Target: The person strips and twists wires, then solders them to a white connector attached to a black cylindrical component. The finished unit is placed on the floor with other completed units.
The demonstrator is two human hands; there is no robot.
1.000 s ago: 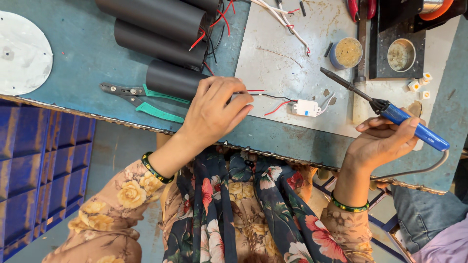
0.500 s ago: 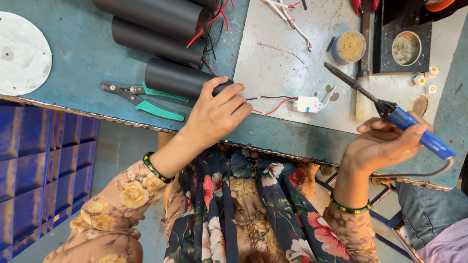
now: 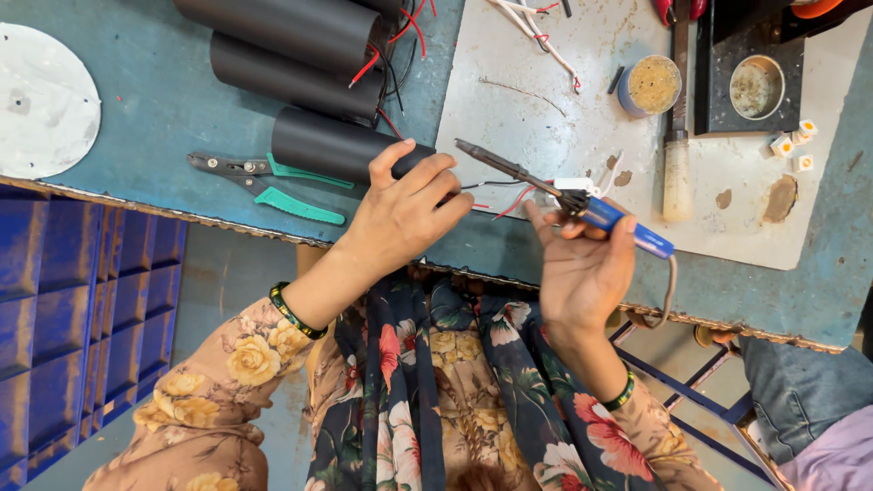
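Swung leftward since the earlier frame, the soldering iron (image 3: pixel 582 205) sits clamped in the right hand (image 3: pixel 582 268) fingers, tip beside the left hand (image 3: pixel 405 214), whose fingers close on the black tube (image 3: pixel 332 145) end. Green-handled pliers (image 3: pixel 273 182) lie left on the worktop (image 3: pixel 136 118).

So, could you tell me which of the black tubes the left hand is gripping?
The left hand grips the nearest black tube, closest to the table edge; the others lie behind.
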